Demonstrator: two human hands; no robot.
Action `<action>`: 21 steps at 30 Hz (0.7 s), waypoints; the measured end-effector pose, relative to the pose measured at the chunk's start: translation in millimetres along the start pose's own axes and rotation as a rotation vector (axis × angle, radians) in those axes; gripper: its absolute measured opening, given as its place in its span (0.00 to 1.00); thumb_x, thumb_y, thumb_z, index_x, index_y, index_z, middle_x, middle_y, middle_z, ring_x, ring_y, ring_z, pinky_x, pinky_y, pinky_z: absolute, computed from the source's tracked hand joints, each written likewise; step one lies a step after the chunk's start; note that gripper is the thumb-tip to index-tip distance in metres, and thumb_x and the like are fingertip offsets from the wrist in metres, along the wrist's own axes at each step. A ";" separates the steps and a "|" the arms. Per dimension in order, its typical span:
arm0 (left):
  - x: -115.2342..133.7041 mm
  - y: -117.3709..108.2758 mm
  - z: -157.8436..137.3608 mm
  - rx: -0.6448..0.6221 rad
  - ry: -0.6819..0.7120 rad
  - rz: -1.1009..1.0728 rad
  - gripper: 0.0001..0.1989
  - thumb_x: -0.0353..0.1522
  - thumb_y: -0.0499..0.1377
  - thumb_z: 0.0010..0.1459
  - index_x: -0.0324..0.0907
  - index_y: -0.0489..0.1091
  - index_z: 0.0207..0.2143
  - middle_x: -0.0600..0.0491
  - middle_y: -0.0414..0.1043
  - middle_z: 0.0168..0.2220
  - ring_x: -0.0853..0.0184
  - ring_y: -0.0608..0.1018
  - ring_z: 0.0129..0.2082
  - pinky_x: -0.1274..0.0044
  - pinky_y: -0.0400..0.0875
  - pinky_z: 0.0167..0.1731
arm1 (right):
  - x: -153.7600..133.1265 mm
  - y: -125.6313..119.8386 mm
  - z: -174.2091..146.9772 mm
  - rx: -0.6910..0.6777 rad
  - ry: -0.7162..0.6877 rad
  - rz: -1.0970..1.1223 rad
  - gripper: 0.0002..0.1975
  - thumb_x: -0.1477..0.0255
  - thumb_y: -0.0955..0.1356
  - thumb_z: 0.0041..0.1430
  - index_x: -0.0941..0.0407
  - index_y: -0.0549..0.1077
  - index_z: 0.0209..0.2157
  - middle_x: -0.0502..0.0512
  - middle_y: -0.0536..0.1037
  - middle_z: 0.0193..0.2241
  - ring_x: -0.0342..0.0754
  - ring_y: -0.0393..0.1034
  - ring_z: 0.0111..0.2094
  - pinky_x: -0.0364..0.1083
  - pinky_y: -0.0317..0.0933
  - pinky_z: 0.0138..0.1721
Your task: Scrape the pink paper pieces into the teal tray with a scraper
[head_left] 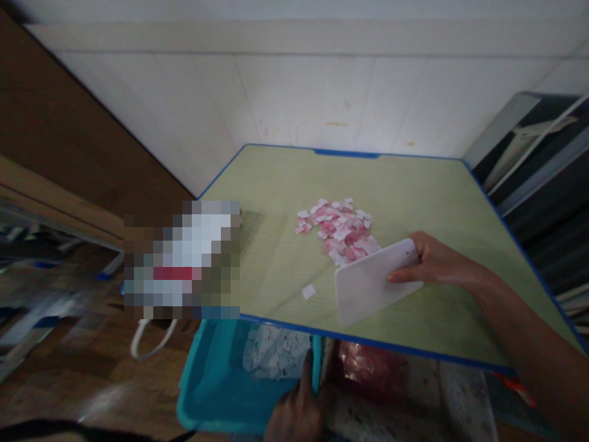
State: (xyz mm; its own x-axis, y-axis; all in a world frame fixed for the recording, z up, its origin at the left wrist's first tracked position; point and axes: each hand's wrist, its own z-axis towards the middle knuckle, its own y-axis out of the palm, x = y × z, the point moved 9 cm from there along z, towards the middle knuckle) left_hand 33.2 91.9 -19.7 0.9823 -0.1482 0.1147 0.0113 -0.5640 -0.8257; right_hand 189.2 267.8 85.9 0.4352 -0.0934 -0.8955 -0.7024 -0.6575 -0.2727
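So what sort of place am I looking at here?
Possibly a small indoor craft or work corner, perhaps in a home. A green tabletop stands against a white wall, small pink and white pieces are heaped on it, and a teal tub sits below its edge.

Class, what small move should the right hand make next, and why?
Perhaps the right hand should lift the white card to the far side of the paper pieces: the card is at their near side, while the teal tray, with the left hand at its rim, sits below the near edge of the table.
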 end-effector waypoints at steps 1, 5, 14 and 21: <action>-0.2 1.4 0.4 -0.012 -0.002 -0.007 0.23 0.19 0.46 0.45 0.49 0.68 0.39 0.38 0.57 0.53 0.62 0.75 0.34 0.70 0.70 0.32 | 0.2 -1.0 -1.6 -0.011 -0.003 0.006 0.08 0.72 0.71 0.39 0.64 0.74 0.22 0.49 0.73 0.16 0.37 0.62 0.16 0.35 0.55 0.17; -1.3 4.1 1.4 -0.039 -0.016 -0.016 0.25 0.19 0.46 0.46 0.49 0.66 0.42 0.37 0.55 0.54 0.61 0.75 0.35 0.69 0.70 0.32 | 0.6 -11.1 -1.6 0.049 -0.038 0.051 0.10 0.71 0.71 0.38 0.62 0.75 0.26 0.50 0.76 0.21 0.40 0.67 0.20 0.37 0.60 0.21; -0.5 5.4 2.2 -0.041 -0.006 0.004 0.25 0.17 0.43 0.47 0.49 0.68 0.40 0.39 0.55 0.54 0.62 0.75 0.36 0.70 0.70 0.32 | 5.8 -14.4 12.6 0.211 -0.037 0.017 0.13 0.68 0.71 0.39 0.60 0.75 0.29 0.51 0.77 0.24 0.42 0.69 0.21 0.40 0.63 0.24; -1.3 9.0 2.0 -0.072 -0.007 0.020 0.22 0.22 0.45 0.50 0.52 0.64 0.44 0.37 0.55 0.54 0.61 0.75 0.36 0.70 0.70 0.32 | 10.2 0.9 8.5 0.015 0.020 -0.020 0.11 0.68 0.70 0.39 0.62 0.73 0.25 0.50 0.75 0.20 0.39 0.66 0.18 0.38 0.60 0.19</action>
State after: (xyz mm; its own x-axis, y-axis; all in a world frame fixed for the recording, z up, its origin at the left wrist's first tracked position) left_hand 32.4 88.7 -28.4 0.9834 -0.1550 0.0946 -0.0218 -0.6178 -0.7860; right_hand 188.2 272.5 73.6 0.4608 -0.0954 -0.8824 -0.7017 -0.6480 -0.2963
